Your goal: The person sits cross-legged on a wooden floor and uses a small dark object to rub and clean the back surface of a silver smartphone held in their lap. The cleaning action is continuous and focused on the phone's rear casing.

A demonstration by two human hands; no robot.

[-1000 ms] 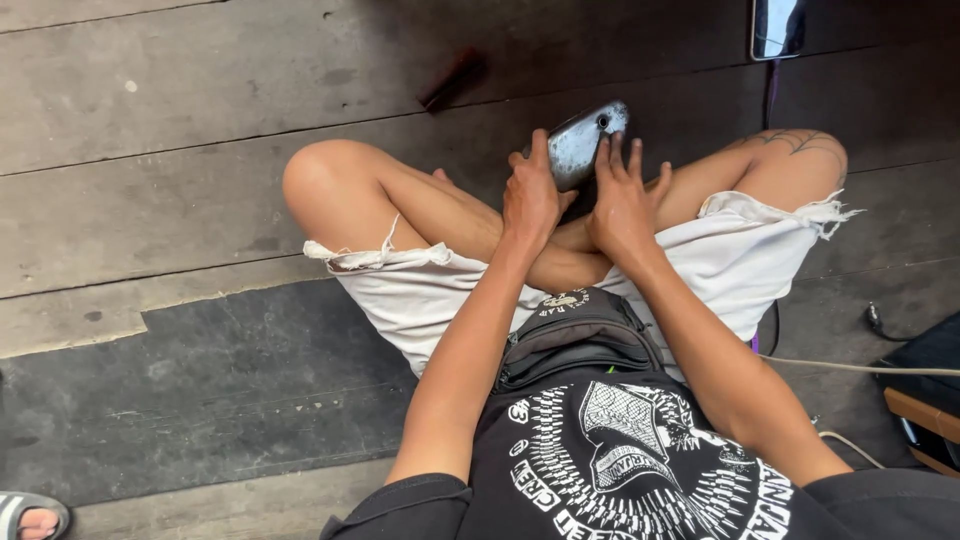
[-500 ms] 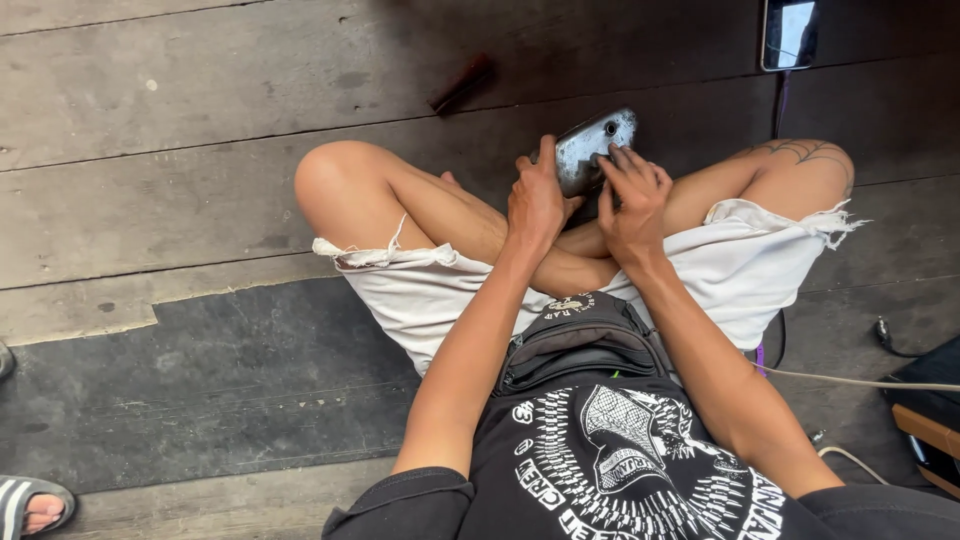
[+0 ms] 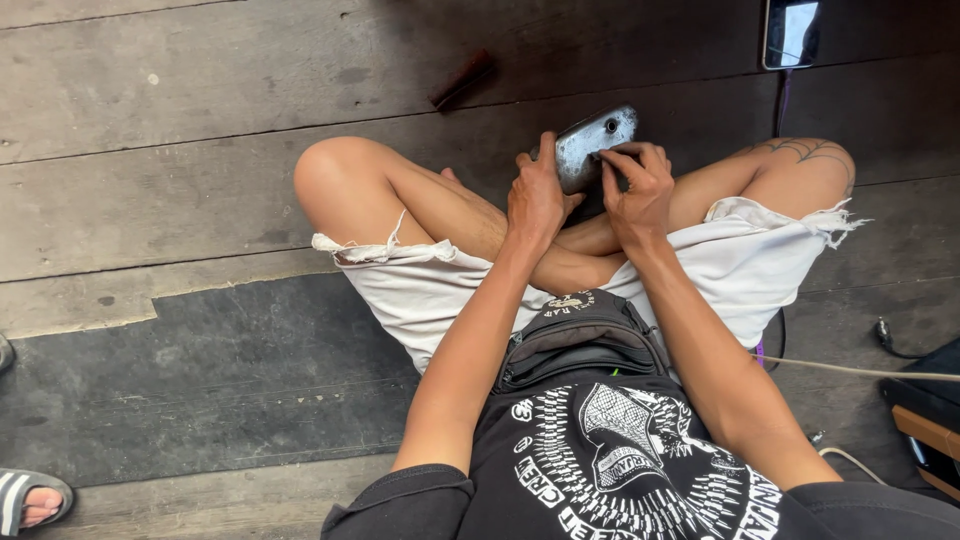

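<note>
1. Hands are seen from above, both brought together over the crossed bare legs of a person seated on a wooden plank floor.
2. Left hand is curled against the near left edge of a small silvery metal piece, with the thumb raised along its side; the piece is gripped by it.
3. Right hand is bent at the knuckles, its fingertips pressed down on the right part of the same piece. Whether anything small is pinched between those fingertips cannot be told.
4. Metal piece is held just above the shins, tilted, its far end pointing up and to the right; a small round hole is visible near that end.
5. White frayed shorts and a black waist pouch are seen below the hands, close to the body.
6. Short dark red stick is lying on the boards beyond the left knee, well apart from the hands.
7. Phone with a lit screen is lying at the top right, with a cable running down from it.
8. Sandalled foot of another person is seen at the lower left corner.
</note>
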